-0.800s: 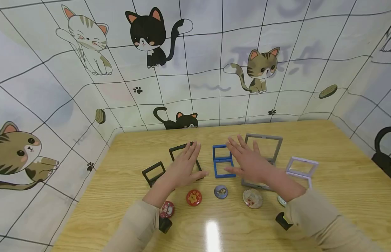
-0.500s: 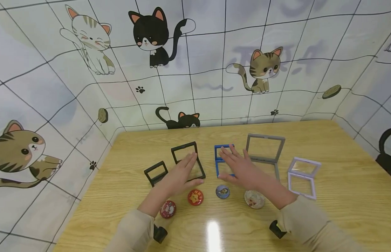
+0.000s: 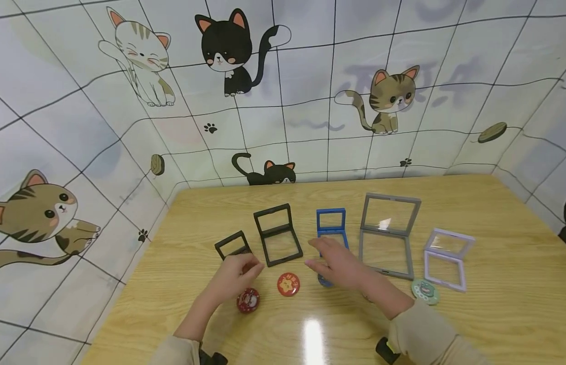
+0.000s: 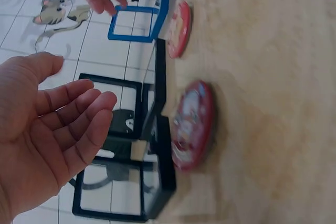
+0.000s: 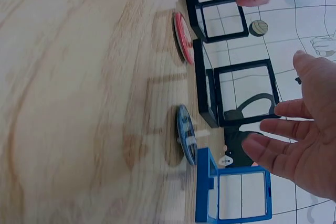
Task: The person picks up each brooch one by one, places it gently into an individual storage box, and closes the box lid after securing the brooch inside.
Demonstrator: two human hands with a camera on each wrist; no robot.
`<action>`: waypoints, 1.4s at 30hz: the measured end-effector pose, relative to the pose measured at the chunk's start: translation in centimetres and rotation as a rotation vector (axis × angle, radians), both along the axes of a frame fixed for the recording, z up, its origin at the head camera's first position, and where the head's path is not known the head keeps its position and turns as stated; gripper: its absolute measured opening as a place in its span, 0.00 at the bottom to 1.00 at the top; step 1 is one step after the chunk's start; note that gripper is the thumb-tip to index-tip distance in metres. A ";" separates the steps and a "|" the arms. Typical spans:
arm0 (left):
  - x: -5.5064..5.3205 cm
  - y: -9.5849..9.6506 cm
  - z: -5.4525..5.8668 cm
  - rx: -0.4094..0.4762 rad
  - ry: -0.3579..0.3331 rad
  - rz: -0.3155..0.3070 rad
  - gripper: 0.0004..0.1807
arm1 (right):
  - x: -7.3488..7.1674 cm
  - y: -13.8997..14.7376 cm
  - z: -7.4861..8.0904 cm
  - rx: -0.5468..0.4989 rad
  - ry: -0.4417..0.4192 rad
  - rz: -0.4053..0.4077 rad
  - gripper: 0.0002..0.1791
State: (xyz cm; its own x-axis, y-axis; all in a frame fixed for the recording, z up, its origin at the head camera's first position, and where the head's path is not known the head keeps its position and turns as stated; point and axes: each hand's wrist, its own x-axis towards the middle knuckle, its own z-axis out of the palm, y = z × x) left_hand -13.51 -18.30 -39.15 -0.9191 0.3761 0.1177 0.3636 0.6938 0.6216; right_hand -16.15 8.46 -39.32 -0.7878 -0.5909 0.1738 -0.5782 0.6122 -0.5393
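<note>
Partly hidden blue badge (image 3: 324,281) behind right hand (image 3: 341,264), black frame (image 3: 228,239) behind left hand (image 3: 232,277)

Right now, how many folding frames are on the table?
5, left to right: the small black frame, partly hidden by the left hand; the larger black frame; the blue frame, partly hidden by the right hand; the gray frame; the lilac frame.

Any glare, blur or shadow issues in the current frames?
Head: bright glare streak on the table at the bottom edge, small glint in the grey frame's upper panel; left wrist: dark red badge looks blurred, its print smeared; right wrist: soft shadows on the wood beside the bright red badge and blue badge.
</note>
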 end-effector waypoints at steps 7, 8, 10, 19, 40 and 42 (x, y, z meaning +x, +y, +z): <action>1.6 -2.2 -1.0 0.053 -0.114 0.027 0.08 | 0.3 -2.1 -0.5 -0.122 -0.071 -0.020 0.16; 1.7 -2.5 -1.1 0.062 -0.125 0.039 0.08 | 0.4 -2.5 -0.6 -0.141 -0.088 -0.025 0.14; 2.0 -2.9 -1.2 0.082 -0.154 0.066 0.09 | 0.6 -3.3 -0.7 -0.177 -0.119 -0.030 0.12; 2.8 -4.1 -1.7 -0.003 -0.157 0.131 0.05 | 1.4 -7.0 -1.2 -0.246 -0.160 0.009 0.08; 4.6 -2.7 -3.5 0.034 -0.280 0.220 0.13 | 3.7 -12.9 -3.7 -0.025 -0.146 -0.107 0.15; 4.7 -2.6 -3.5 0.020 -0.273 0.233 0.14 | 3.8 -12.9 -3.6 -0.023 -0.152 -0.101 0.13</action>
State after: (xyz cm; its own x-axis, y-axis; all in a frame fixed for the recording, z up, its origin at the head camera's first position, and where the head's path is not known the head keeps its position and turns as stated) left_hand -8.85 -20.87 -42.65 -0.9784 0.1532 -0.1389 0.0158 0.7253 0.6883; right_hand -12.40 -4.44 -42.93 -0.8612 -0.5046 0.0611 -0.4252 0.6493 -0.6305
